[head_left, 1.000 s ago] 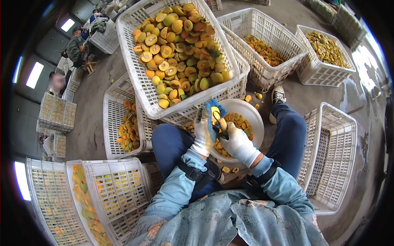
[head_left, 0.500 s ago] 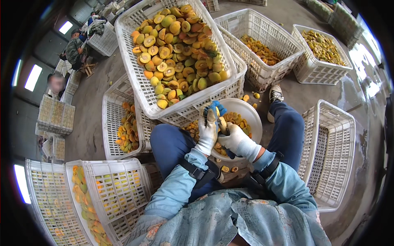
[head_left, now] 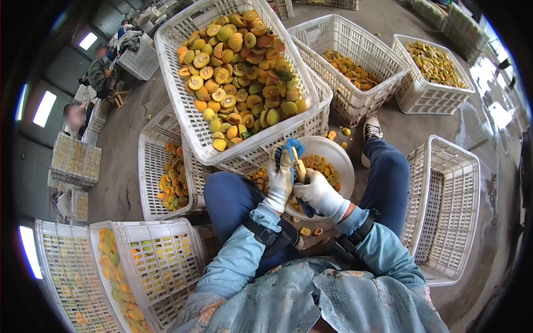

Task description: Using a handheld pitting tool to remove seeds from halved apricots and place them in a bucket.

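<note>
My left hand [head_left: 280, 178], in a white glove with blue at the fingertips, is raised over a white basin [head_left: 348, 164], its fingers curled. Whatever it pinches is hidden by the fingers. Close beside it, my right hand [head_left: 323, 195], gloved in white, is closed around a slim tan-and-dark tool [head_left: 301, 171] that points up toward the left fingers; its exact kind is unclear. Cut yellow-orange fruit pieces [head_left: 315, 162], apricot-like, lie in the basin below. Just beyond my hands, a large white crate [head_left: 186, 119] leans toward me, full of halved fruit [head_left: 230, 72].
Crates of cut fruit stand at the far right [head_left: 436, 100], behind the basin [head_left: 355, 102] and at left [head_left: 145, 183]. A crate with no fruit visible [head_left: 467, 222] is beside my right knee. Fruit-filled crates [head_left: 161, 261] sit lower left. Fruit bits [head_left: 305, 231] lie near my feet. People [head_left: 99, 72] sit far left.
My hands stay over the basin with small finger movements. The tool between them has turned slightly and shows less tan. At far left, a person's head has shifted.
</note>
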`<state>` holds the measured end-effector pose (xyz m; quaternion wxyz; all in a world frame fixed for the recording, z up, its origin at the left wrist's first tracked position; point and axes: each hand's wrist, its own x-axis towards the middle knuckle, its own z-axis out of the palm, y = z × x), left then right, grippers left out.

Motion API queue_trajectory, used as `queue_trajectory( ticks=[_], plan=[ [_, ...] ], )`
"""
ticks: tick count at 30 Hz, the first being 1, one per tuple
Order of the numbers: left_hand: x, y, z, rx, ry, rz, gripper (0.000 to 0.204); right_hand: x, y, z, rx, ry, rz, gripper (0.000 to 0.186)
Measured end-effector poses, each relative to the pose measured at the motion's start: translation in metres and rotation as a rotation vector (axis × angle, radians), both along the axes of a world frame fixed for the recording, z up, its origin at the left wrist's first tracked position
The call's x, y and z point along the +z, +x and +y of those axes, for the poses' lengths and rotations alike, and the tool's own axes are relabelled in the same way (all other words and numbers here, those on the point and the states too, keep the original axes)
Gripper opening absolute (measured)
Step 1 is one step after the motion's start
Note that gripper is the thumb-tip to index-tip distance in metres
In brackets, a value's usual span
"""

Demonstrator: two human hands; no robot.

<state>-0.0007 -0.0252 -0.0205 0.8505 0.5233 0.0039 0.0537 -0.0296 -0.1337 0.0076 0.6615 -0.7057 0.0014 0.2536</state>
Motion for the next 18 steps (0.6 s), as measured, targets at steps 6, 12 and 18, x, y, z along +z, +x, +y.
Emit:
queue_trajectory(
  ticks=[6, 12, 18],
  plan=[
    [0.003, 0.005, 0.01, -0.116, -0.015, 0.069, 0.038, 0.02, 0.003, -0.008, 0.122, -0.218, 0.003, 0.033],
    [-0.001, 0.003, 0.005, -0.068, 0.033, -0.03, 0.036, 0.011, -0.005, -0.007, -0.017, 0.308, 0.235, 0.029],
    [0.005, -0.001, 0.004, -0.054, -0.097, 0.0, 0.028, 0.011, -0.015, 0.007, -0.215, 0.456, 0.295, 0.025]
  ],
)
